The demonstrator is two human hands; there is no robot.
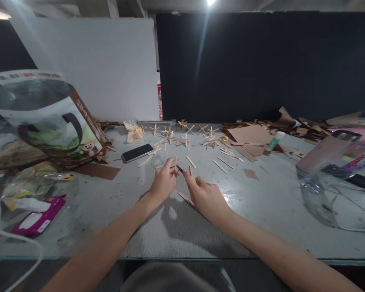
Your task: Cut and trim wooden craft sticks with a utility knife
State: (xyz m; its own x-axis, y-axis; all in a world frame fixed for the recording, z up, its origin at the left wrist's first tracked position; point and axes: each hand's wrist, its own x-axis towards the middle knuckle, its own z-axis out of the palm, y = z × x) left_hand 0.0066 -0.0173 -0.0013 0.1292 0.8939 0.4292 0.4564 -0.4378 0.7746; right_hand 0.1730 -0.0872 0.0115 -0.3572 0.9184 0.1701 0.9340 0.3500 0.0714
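Note:
Over the middle of the grey table [103, 211], my left hand [164, 180] pinches a short wooden stick [175, 161] held upright. My right hand [205, 198] is closed around a thin tool with a dark tip [179, 168], which meets the stick at my left fingertips. Most of the tool is hidden by the right hand. A red-and-white striped piece [190, 171] shows just above the right knuckles. Another wooden stick [185, 198] lies partly under the right hand. Beyond the hands, loose sticks [191, 162] and crossed stick pieces [170, 135] are scattered.
A black phone [137, 153] lies left of the sticks. Farther left are a large printed bag [51, 125] and a magenta device [39, 217] with a white cable. Cardboard [249, 136], a glue stick [274, 142] and a pinkish bottle [328, 150] are on the right.

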